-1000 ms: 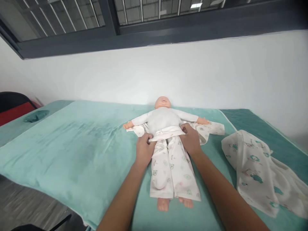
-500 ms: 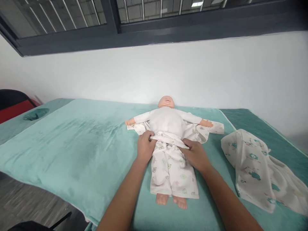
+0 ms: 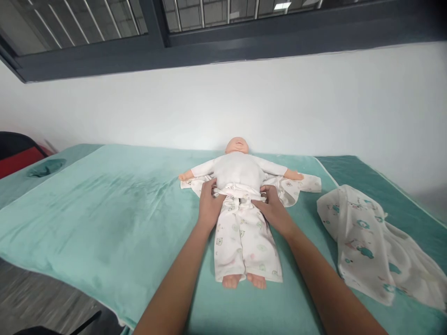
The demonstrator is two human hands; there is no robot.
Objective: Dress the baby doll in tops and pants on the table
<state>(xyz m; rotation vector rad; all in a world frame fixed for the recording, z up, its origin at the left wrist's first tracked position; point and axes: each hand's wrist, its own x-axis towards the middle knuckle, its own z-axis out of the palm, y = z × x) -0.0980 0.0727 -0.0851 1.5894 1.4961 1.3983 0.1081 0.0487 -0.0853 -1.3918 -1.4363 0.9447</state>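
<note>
A baby doll (image 3: 240,170) in a white long-sleeved top lies on its back with its arms spread and its head by the wall. Patterned white trousers (image 3: 246,242) cover its legs, and its bare feet stick out below the hems. At the waist, my left hand (image 3: 210,204) pinches the waistband on the left side. Opposite it, my right hand (image 3: 274,209) grips the same waistband, thumb in front and fingers bent at the doll's side. Under the doll's arms and back lies a spread patterned garment (image 3: 288,193).
A crumpled white cloth with teal prints (image 3: 366,246) lies at the right. The green sheet (image 3: 122,218) covers the bed, which has a round hole (image 3: 47,167) at its left end. A white wall (image 3: 139,111) rises behind; a red and black object (image 3: 19,156) is at far left.
Both hands have drawn the trousers' waistband a little up the doll's body. The folded waist edge now sits flatter, and my right hand's fingers have shifted upward. The view has moved slightly.
</note>
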